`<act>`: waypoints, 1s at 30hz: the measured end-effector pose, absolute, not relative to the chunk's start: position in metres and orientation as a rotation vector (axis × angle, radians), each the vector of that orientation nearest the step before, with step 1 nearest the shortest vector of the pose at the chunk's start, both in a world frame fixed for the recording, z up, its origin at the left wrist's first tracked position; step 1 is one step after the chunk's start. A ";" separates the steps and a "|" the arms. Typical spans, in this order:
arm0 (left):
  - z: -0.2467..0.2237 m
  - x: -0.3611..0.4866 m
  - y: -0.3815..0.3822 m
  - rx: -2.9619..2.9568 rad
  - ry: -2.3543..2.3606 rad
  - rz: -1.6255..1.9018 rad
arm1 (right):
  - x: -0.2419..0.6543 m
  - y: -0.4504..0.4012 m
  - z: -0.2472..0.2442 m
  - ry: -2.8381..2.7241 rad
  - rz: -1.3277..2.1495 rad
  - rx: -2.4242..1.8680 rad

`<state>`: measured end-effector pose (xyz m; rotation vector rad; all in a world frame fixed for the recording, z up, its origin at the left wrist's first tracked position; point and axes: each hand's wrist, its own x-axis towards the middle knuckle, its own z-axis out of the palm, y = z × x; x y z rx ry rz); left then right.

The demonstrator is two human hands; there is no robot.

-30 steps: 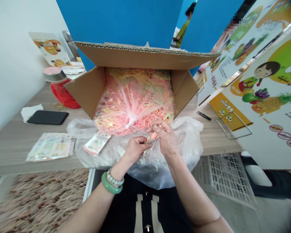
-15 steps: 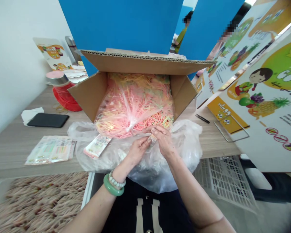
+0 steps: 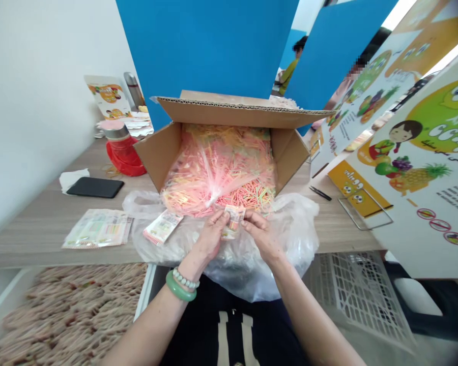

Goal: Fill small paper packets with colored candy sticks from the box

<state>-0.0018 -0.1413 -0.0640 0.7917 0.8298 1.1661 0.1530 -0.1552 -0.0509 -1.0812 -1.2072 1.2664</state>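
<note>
My left hand (image 3: 212, 231) pinches the left edge of a small printed packet (image 3: 234, 218), its thumb lying over the front. On the packet's right edge, the fingers of my right hand (image 3: 261, 234) are closed. The packet is held upright above a crumpled clear plastic bag (image 3: 290, 223) along the table's front. Just behind it stands an open cardboard box (image 3: 154, 157), holding a clear bag of thin pink, yellow and green sticks (image 3: 229, 168). Another printed packet (image 3: 163, 226) lies left of my left hand. Farther left is a stack of flat printed packets (image 3: 98, 229).
A black phone (image 3: 95, 187), a red-wrapped jar (image 3: 124, 152) and tweezers (image 3: 320, 193) lie around the box. Below the table at left, a white bin (image 3: 143, 290) holds many packets. Printed cartons (image 3: 412, 168) stand at right. Another person (image 3: 290, 66) is behind the blue panels.
The packet has come up into view between my hands, its printed face showing. My right hand has moved from over it to its right edge. The camera view has shifted slightly.
</note>
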 end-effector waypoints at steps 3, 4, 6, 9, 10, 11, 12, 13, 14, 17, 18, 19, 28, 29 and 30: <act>-0.056 -0.004 -0.147 0.838 0.811 1.179 | 0.147 -0.158 -0.052 -1.156 1.190 -1.119; -0.053 -0.006 -0.149 0.849 0.806 1.176 | 0.146 -0.158 -0.052 -1.131 1.147 -1.139; -0.047 -0.010 -0.153 0.849 0.786 1.149 | 0.144 -0.160 -0.051 -1.095 1.084 -1.163; -0.042 -0.016 -0.159 0.824 0.754 1.102 | 0.142 -0.164 -0.049 -1.095 1.085 -1.150; -0.042 -0.017 -0.162 0.818 0.747 1.100 | 0.141 -0.166 -0.049 -1.104 1.102 -1.144; -0.041 -0.018 -0.164 0.814 0.746 1.100 | 0.141 -0.169 -0.048 -1.115 1.117 -1.140; -0.040 -0.018 -0.167 0.814 0.751 1.100 | 0.140 -0.172 -0.048 -1.125 1.125 -1.142; -0.039 -0.018 -0.169 0.821 0.762 1.098 | 0.139 -0.174 -0.049 -1.136 1.135 -1.148; -0.038 -0.019 -0.171 0.835 0.781 1.094 | 0.139 -0.176 -0.050 -1.145 1.136 -1.157; -0.034 -0.022 -0.175 0.869 0.886 1.085 | 0.133 -0.179 -0.053 -1.171 1.202 -1.170; -0.033 -0.024 -0.176 0.862 0.929 1.090 | 0.129 -0.180 -0.054 -1.180 1.235 -1.166; -0.032 -0.026 -0.178 0.849 0.969 1.100 | 0.124 -0.180 -0.055 -1.187 1.267 -1.160; -0.047 -0.125 -0.183 0.953 1.378 1.327 | 0.070 -0.198 -0.071 -1.621 1.535 -1.182; -0.050 -0.145 -0.181 1.010 1.550 1.345 | 0.065 -0.199 -0.073 -1.690 1.514 -1.198; -0.052 -0.164 -0.178 1.086 1.753 1.349 | 0.060 -0.200 -0.075 -1.770 1.471 -1.203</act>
